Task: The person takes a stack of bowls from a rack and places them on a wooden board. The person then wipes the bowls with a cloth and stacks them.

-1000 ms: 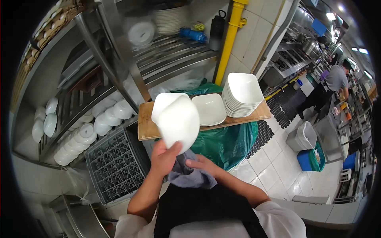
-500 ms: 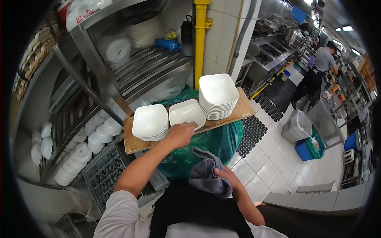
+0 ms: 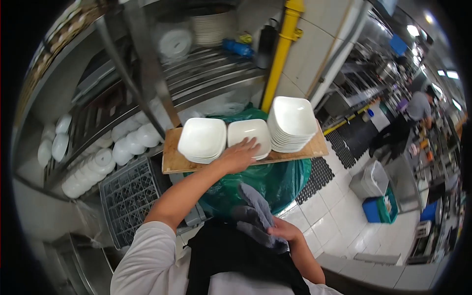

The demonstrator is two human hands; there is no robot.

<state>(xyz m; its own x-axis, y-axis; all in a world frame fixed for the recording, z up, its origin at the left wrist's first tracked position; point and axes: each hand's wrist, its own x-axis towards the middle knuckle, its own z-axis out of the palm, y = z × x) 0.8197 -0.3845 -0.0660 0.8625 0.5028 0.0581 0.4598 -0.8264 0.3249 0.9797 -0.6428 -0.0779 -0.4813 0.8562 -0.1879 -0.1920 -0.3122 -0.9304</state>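
Three stacks of white square bowls stand on a wooden board. The left stack [image 3: 202,137] is short, the middle stack [image 3: 241,129] is low, and the right stack [image 3: 293,118] is the tallest. My left hand [image 3: 238,157] lies over the near side of the middle stack, its fingers stretched out and somewhat apart inside the top bowl; the thumb is hard to make out. Close to my apron, my right hand [image 3: 284,230] is closed on a bunched grey cloth [image 3: 255,214], which hangs clear of the bowls.
The wooden board [image 3: 169,150] rests above a bin lined with a green bag [image 3: 231,189]. At the left are a grey dish rack [image 3: 130,196] and shelved white bowls [image 3: 103,160]. A yellow pipe [image 3: 281,59] rises behind. Far right, a person [image 3: 413,115] stands at a counter.
My left hand has reached further over the middle bowls, its fingers straighter. The middle stack sits straighter between its neighbours. The cloth has shifted slightly in my right hand, and the view has turned.
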